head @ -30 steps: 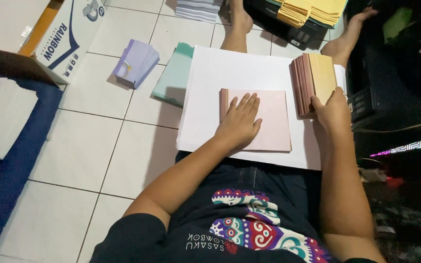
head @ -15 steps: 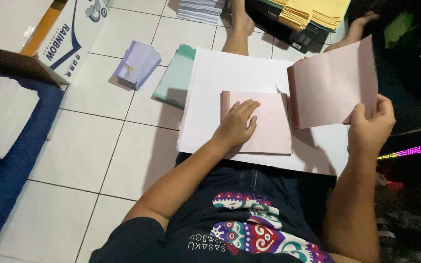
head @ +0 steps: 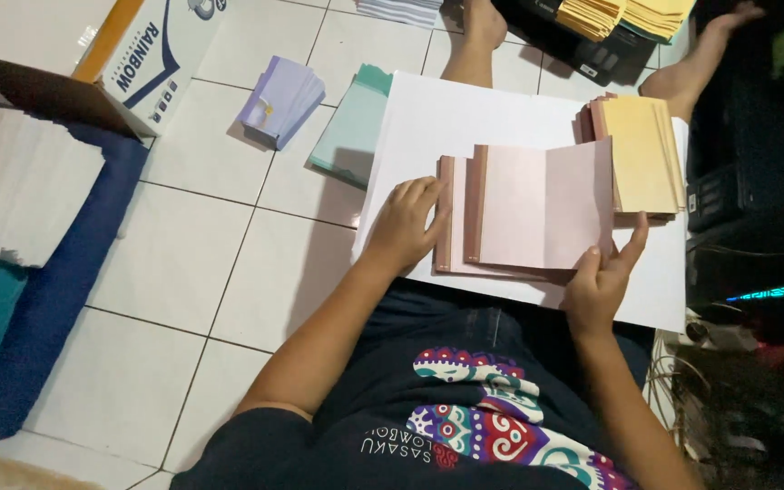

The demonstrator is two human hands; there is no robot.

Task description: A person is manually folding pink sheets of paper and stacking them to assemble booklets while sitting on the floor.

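Two pale pink paper folders with darker brownish-pink spines lie overlapped on a large white sheet of board (head: 428,118) at the middle of the frame. The upper pink folder (head: 537,204) rests flat, its spine to the left and a faint vertical fold line right of its middle; the lower pink folder (head: 451,227) shows only as a strip along the left and bottom edges beneath it. The right hand (head: 602,277), at the lower right of the pair, pinches the upper folder's bottom right corner between thumb and fingers. The left hand (head: 406,227) lies with fingers loosely curled and pressed on the left edge of the lower folder.

Just right of them, touching the upper folder's top right corner, sits a stack of yellow and pink folders (head: 637,154). Left of the white board, on the white tiled floor (head: 183,272), lie a mint-green paper stack (head: 351,132) and a lilac paper stack (head: 281,95).

How many folders the right stack holds cannot be made out. Dark clutter at the right edge is too dim to identify, and the cardboard box (head: 138,54) at upper left is cut off by the frame.

Half a second ago the right hand held the upper folder raised and tilted in the air at the right; now it is laid down across the lower one, while the left hand has kept its place.
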